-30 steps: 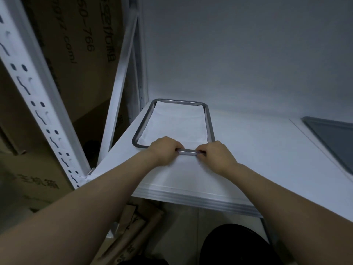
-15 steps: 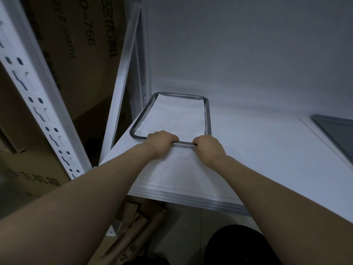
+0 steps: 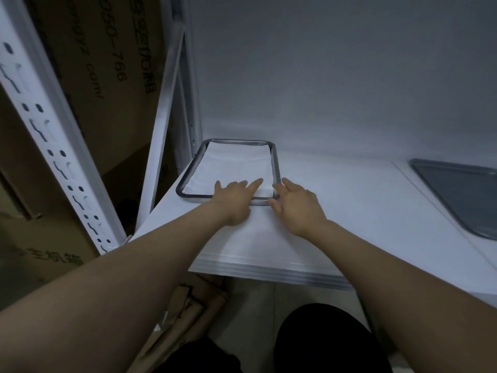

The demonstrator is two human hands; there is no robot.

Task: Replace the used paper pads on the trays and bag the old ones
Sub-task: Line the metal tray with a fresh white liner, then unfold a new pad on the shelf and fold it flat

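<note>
Count of items in view: two trays, one paper pad, two hands. The metal tray (image 3: 188,179) sits at the left rear of the white shelf (image 3: 349,216), its far rim near the back wall and its left side just beside the edge of the shelf. The white paper pad (image 3: 236,165) lies flat inside it and covers nearly the whole tray floor. The second tray (image 3: 462,192), dark grey and carrying no pad, lies well apart at the right of the shelf and is cut off by the frame edge. Both forearms reach forward from the lower corners and converge at the near end of the metal tray. The left hand (image 3: 234,200) lies palm down across the near rim, fingers (image 3: 258,182) straight and slightly spread, their tips resting on the near strip of the pad (nothing is pinched or curled round). The right hand (image 3: 298,208) is palm down just beside the near right corner of the tray, fingers extended and loosely apart; its forward fingertip lies against the outside of the right rim and its thumb is at the near rim, though actual contact cannot be confirmed. The pad therefore lies under the left fingertips and just left of the right hand. Left of the shelf stand a perforated white upright (image 3: 53,135) and printed cardboard boxes (image 3: 107,84).
</note>
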